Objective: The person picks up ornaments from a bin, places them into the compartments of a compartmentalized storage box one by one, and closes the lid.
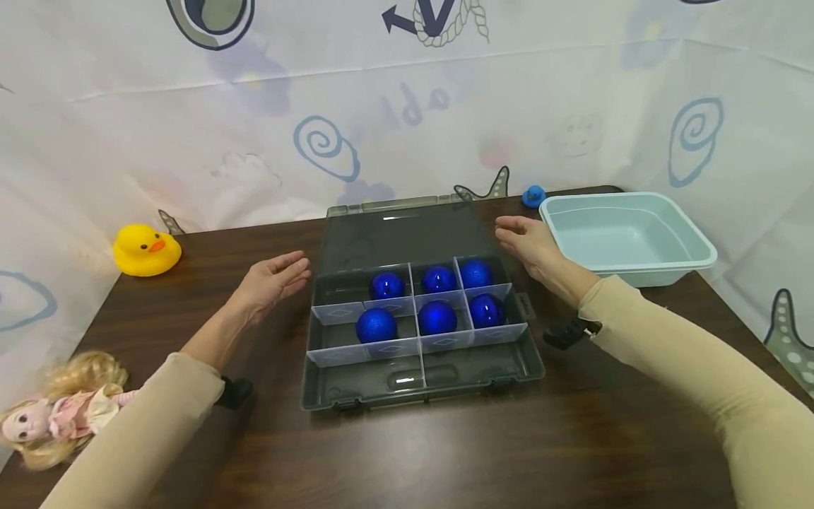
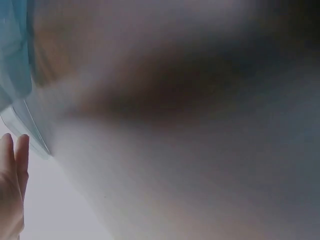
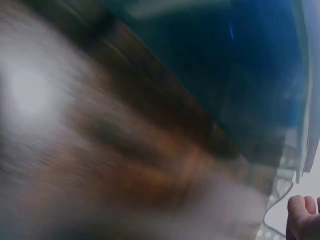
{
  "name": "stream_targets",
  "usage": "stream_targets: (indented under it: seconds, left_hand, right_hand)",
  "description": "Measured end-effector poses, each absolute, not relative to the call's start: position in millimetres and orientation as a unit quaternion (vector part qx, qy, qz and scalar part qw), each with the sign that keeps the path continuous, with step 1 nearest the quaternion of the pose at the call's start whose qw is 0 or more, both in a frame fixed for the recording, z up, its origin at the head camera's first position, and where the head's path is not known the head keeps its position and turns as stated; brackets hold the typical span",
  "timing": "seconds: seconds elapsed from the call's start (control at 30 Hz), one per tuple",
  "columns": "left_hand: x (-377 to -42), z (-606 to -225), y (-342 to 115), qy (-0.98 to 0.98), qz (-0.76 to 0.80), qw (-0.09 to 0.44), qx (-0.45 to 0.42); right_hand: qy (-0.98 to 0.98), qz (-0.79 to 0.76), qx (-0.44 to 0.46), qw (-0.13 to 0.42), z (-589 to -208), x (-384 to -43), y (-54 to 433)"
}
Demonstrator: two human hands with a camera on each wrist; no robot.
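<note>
Blue balls (image 1: pixel 376 326): likely light, slick, brittle; cup sides. Left hand (image 1: pixel 272 283), right hand (image 1: pixel 529 246) flank box (image 1: pixel 473 366), fingers extended, empty.

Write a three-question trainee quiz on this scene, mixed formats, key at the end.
1. How many blue balls sit in the gray box?
2. True or false: the left hand and the right hand are both clear of the balls.
3. Which of these is nearest the right hand? A) yellow duck B) pale blue tub C) doll

Key:
1. Six, in two rows of three.
2. True; the hands are at opposite sides of the box.
3. B
</note>
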State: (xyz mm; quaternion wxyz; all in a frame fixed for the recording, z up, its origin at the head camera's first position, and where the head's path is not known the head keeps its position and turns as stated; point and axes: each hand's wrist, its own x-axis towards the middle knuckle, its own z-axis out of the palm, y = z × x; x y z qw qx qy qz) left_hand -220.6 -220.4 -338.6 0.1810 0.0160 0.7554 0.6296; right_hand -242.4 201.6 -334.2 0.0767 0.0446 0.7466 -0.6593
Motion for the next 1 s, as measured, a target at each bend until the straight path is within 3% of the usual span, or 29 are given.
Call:
stream_targets:
  seconds: [0.23, 0.47, 0.77, 1.0]
  left_hand:
    - [-263, -336, -206, 0.717, 0.664, 0.210, -0.031]
    - [-281, -336, -201, 0.704, 0.672, 0.218, -0.073]
    - [-280, -337, -203, 0.687, 0.694, 0.179, -0.115]
    - [-275, -331, -210, 0.634, 0.760, 0.138, -0.046]
  right_hand:
    - [0.773, -0.613, 0.063, 0.148, -336, -269, 197]
    - [0.766, -0.612, 0.071, 0.184, -338, -278, 197]
    - [0.757, -0.630, 0.053, 0.164, -340, -276, 197]
    - [0.757, -0.644, 0.036, 0.109, -333, -274, 199]
